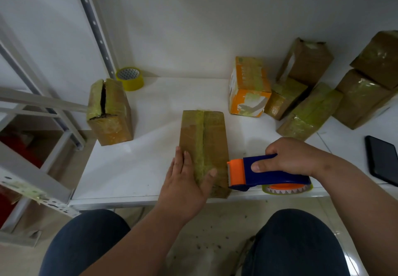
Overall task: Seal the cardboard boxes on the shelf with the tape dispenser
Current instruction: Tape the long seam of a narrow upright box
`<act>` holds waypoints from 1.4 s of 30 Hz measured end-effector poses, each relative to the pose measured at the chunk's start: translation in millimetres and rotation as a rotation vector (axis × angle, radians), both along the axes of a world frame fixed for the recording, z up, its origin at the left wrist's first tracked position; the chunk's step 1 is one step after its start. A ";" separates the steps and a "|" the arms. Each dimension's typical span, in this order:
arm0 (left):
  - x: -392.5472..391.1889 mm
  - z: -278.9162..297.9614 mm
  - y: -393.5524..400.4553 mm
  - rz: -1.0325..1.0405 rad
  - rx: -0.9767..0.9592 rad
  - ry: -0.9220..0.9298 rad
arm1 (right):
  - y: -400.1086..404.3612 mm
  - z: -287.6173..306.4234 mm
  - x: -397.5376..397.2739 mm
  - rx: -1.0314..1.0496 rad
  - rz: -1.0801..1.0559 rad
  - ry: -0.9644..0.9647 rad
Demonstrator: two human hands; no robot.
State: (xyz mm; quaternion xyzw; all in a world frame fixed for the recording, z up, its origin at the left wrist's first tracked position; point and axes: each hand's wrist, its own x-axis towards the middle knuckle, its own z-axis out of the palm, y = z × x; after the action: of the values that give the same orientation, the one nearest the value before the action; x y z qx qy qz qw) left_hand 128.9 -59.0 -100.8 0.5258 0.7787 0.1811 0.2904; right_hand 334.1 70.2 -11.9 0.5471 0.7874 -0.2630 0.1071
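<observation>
A flat brown cardboard box point(203, 138) lies on the white shelf point(155, 112) near its front edge, with a yellowish tape strip down its middle seam. My left hand point(185, 181) presses flat on the box's near end, fingers straight. My right hand point(288, 157) grips the handle of the blue and orange tape dispenser point(254, 173), whose orange toothed head sits just right of the box's near corner. To the left stands a taped box point(109, 112) with its top seam split open.
A yellow tape roll point(130, 78) sits at the back left by the shelf post. An orange box point(247, 87) and several taped brown boxes point(310, 112) crowd the back right. A black phone point(382, 159) lies at the right. My knees are below the shelf edge.
</observation>
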 end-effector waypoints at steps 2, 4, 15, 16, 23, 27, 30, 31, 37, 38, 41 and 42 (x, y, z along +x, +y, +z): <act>5.0 0.0 1.6 0.107 0.039 -0.069 | -0.6 0.6 -0.7 0.007 0.002 0.001; 8.1 -1.0 3.5 0.166 0.069 -0.093 | -0.9 -0.4 0.1 0.009 0.000 0.000; 7.4 3.6 -1.0 -0.114 -0.034 0.408 | -2.3 -0.6 1.5 -0.023 -0.004 0.009; 6.9 3.6 -1.9 -0.176 -0.007 0.449 | -2.4 0.3 0.6 -0.021 0.001 0.001; -13.8 3.4 0.0 -0.529 -0.012 0.418 | 1.2 1.1 -0.4 -0.014 0.014 -0.026; -13.2 2.6 3.7 -0.504 -0.028 0.410 | 4.7 0.6 -1.9 -0.045 0.019 -0.026; -13.1 4.2 5.3 -0.511 -0.048 0.416 | 5.7 -1.5 1.6 -0.093 0.007 -0.009; -13.1 4.4 5.4 -0.517 -0.056 0.424 | 5.7 -2.0 4.0 -0.107 0.001 0.002; -12.2 2.2 6.7 -0.517 -0.059 0.447 | 7.9 2.4 13.7 -0.167 -0.021 0.083; -12.1 1.4 6.6 -0.515 -0.055 0.446 | 8.7 4.0 14.0 -0.177 -0.021 0.086; -11.8 -0.3 6.4 -0.513 -0.043 0.452 | 11.5 8.7 13.9 -0.192 -0.018 0.100; -11.6 -0.3 6.5 -0.512 -0.038 0.455 | 12.5 9.9 13.3 -0.194 -0.010 0.099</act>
State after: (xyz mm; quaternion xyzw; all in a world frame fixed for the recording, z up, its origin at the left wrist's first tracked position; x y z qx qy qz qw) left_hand 117.3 -52.5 -101.1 0.7255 0.6696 -0.0342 0.1551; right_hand 347.5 82.7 -2.0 0.5245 0.7599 -0.3650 0.1193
